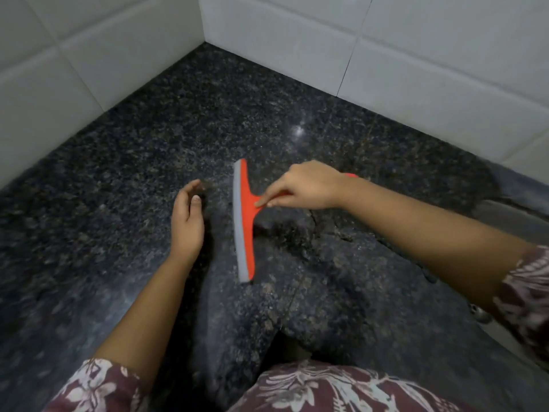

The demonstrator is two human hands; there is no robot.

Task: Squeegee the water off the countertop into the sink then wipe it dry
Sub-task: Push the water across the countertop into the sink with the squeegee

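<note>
An orange squeegee [246,221] with a grey rubber blade lies across the dark speckled granite countertop [124,179], blade edge facing left. My right hand [306,187] is closed around its handle, fingers pointing toward the blade head. My left hand [187,221] hovers just left of the blade, fingers apart and holding nothing. Patches of water [297,233] darken the stone to the right of the blade. At the right edge a sliver of the sink [511,212] shows behind my right forearm.
White tiled walls [98,63] meet in a corner at the back of the counter. A small metal fitting [479,315] sits at the right counter edge under my right arm. My floral sleeves fill the bottom of the view.
</note>
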